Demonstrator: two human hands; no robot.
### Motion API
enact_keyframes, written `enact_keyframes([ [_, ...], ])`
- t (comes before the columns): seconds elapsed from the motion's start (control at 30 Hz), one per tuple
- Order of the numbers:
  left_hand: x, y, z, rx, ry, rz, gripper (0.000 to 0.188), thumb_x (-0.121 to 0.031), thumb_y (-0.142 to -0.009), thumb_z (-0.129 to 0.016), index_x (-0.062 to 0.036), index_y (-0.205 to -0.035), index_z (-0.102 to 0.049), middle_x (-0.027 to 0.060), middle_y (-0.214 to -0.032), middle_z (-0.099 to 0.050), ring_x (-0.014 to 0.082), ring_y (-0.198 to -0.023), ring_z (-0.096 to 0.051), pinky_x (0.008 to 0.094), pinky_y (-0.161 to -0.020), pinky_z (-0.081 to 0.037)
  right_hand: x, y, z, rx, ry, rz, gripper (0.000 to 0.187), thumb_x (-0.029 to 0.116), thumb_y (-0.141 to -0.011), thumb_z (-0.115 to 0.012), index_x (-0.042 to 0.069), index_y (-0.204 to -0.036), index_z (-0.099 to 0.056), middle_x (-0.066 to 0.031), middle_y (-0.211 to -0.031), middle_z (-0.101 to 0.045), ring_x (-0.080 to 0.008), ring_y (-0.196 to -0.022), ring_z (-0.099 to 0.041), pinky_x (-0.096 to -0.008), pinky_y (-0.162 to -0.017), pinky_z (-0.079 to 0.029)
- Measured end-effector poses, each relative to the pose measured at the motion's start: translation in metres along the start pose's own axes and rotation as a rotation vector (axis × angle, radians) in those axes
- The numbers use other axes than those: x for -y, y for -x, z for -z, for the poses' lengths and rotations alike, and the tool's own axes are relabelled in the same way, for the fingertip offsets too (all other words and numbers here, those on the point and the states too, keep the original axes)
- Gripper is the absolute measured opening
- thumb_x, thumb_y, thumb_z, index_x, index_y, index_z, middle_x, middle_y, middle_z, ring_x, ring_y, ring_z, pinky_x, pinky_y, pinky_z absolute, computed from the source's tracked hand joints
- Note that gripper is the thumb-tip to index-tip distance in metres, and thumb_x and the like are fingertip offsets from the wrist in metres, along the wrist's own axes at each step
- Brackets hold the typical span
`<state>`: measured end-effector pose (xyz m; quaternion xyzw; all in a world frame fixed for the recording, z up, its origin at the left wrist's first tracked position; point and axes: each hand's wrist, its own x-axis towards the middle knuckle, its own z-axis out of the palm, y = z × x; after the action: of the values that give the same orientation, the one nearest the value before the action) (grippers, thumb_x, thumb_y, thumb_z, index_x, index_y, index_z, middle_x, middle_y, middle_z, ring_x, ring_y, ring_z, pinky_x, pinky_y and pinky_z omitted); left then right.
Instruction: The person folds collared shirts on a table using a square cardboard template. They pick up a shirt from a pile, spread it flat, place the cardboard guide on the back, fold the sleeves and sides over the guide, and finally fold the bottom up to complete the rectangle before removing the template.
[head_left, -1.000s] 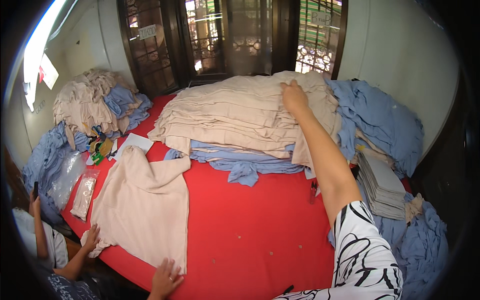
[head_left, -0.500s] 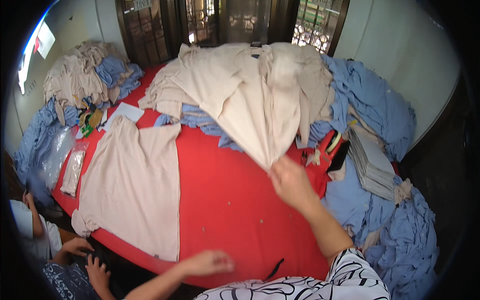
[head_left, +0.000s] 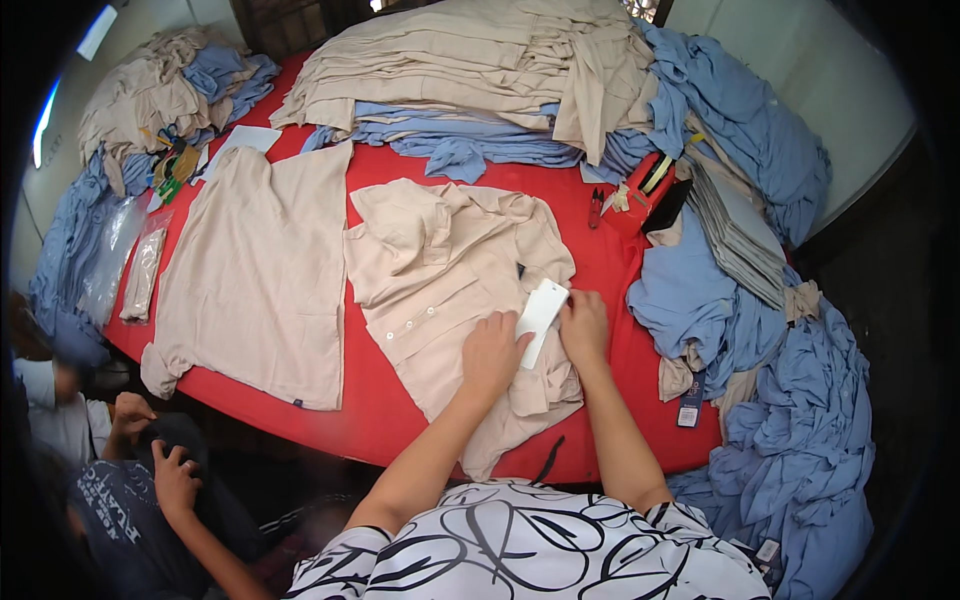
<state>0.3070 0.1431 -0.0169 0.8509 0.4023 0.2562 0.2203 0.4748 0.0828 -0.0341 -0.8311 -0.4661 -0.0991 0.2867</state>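
A beige button-up shirt lies rumpled on the red-covered table right in front of me, with small white buttons along one strip. On its right part rests a long white hang tag, between my hands. My left hand is closed on the shirt's fabric, its thumb at the tag's left edge. From the other side my right hand grips the shirt by the tag's upper right edge, fingers bent. To the left another beige garment is spread flat.
A long stack of beige shirts lies at the back over blue ones. Blue garments heap up at right beside grey-white cards. Red snips lie near a red holder. Another person's hand shows at lower left.
The beige shirt has come off the back stack and now lies before me. My right hand has drawn nearer; my left hand has moved from above the red cloth onto the shirt.
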Motion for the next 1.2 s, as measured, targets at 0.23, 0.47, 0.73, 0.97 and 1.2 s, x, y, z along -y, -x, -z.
enact_keyframes([
  [0.23,0.107,0.041,0.138,0.557,0.538,0.201,0.02,-0.021,-0.091,-0.069,-0.0027,-0.087,-0.063,-0.0004,-0.072,-0.06,0.0079,-0.062,-0.054,0.0259,-0.056,-0.045,-0.029,0.008,0.117,1.013,-0.953,-0.144,0.014,0.013,-0.088,-0.068,0.001,-0.091,-0.062,0.0024,-0.083,-0.059,-0.0092,-0.075,-0.054,-0.0257,-0.07,-0.045],
  [0.47,0.095,0.039,0.204,0.187,0.185,0.419,0.038,-0.035,-0.088,-0.072,0.0,-0.103,-0.071,0.0098,-0.086,-0.072,0.0186,-0.078,-0.066,0.0314,-0.071,-0.052,-0.036,-0.033,0.083,0.521,-0.427,0.041,0.032,0.027,-0.09,-0.069,0.0,-0.108,-0.067,-0.0103,-0.105,-0.066,-0.0202,-0.101,-0.062,-0.0314,-0.087,-0.049],
  [0.73,0.143,-0.029,0.074,0.046,0.156,0.271,0.067,-0.03,-0.086,-0.071,-0.0008,-0.14,-0.047,0.0219,-0.13,-0.058,0.0343,-0.112,-0.06,0.0412,-0.096,-0.047,0.077,-0.049,-0.042,0.518,-0.439,0.237,0.021,0.015,-0.086,-0.064,-0.002,-0.099,-0.064,-0.0142,-0.095,-0.065,-0.028,-0.089,-0.061,-0.0376,-0.08,-0.049],
  [0.97,0.19,0.16,0.294,-0.362,1.443,0.004,0.051,-0.025,-0.092,-0.058,-0.0003,-0.136,-0.05,0.0151,-0.13,-0.06,0.0267,-0.119,-0.059,0.041,-0.101,-0.047,-0.085,0.044,0.232,0.2,-1.653,0.183,0.026,0.025,-0.085,-0.069,0.009,-0.086,-0.048,-0.0105,-0.08,-0.057,-0.0249,-0.06,-0.057,-0.0392,-0.054,-0.041],
  [1.2,0.167,-0.137,0.221,-0.379,0.379,0.261,0.051,-0.023,-0.099,-0.051,0.0058,-0.14,-0.043,0.0299,-0.137,-0.051,0.0389,-0.128,-0.051,0.0363,-0.106,-0.04,-0.018,-0.126,0.114,-0.215,-0.102,0.195,0.04,0.008,-0.09,-0.061,0.0,-0.129,-0.058,-0.0167,-0.111,-0.063,-0.0256,-0.089,-0.062,-0.0338,-0.081,-0.051],
])
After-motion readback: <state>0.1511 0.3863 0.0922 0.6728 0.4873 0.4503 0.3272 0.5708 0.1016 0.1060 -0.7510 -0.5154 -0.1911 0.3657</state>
